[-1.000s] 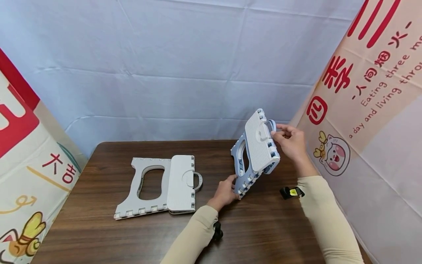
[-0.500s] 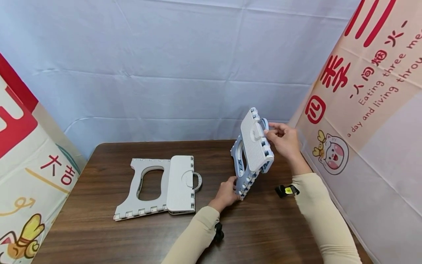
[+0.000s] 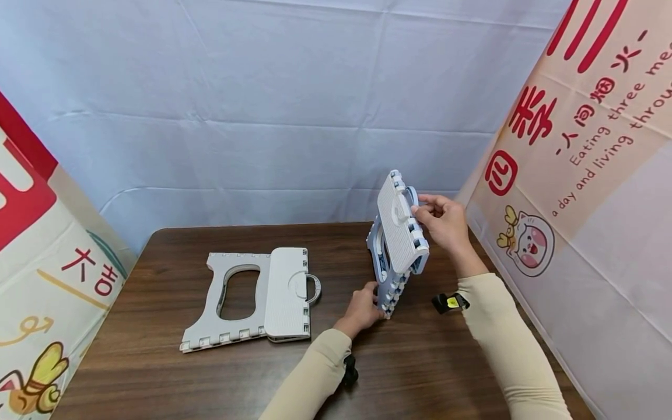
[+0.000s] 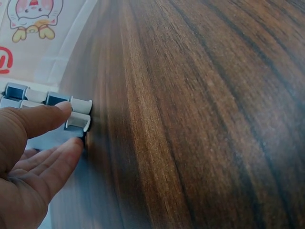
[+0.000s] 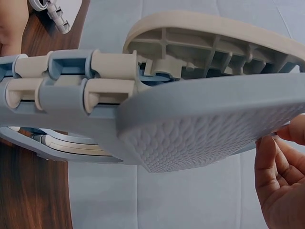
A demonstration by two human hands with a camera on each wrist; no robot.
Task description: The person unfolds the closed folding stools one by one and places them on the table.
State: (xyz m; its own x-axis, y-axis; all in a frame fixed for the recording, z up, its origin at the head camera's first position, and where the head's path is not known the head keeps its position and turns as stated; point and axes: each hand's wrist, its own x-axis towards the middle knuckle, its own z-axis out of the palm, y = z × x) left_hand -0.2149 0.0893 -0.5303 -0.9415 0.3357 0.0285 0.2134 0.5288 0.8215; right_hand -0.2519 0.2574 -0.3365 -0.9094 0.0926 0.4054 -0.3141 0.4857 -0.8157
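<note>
A blue and white folding stool (image 3: pixel 403 227) stands tilted on its edge at the right of the table, its white seat panel facing left. My left hand (image 3: pixel 362 309) grips its lower hinged end; in the left wrist view the thumb of that hand (image 4: pixel 33 157) lies over the hinges and the fingers lie below. My right hand (image 3: pixel 445 221) pinches the blue handle side at the upper right. From the right wrist view, the blue textured panel (image 5: pixel 200 129) and white panel (image 5: pixel 219 43) lie close together with a gap, and fingertips of the right hand (image 5: pixel 281 176) touch the blue panel's far edge.
A grey-white folded stool (image 3: pixel 286 291) lies flat on the left half of the brown table (image 3: pixel 157 379). A pale cloth (image 3: pixel 236 116) hangs behind, and printed cloths (image 3: pixel 593 175) hang at both sides.
The upper part of the blue and white stool has swung left, turning more edge-on, and my right hand has moved left with it. My left hand has barely shifted at the lower end.
</note>
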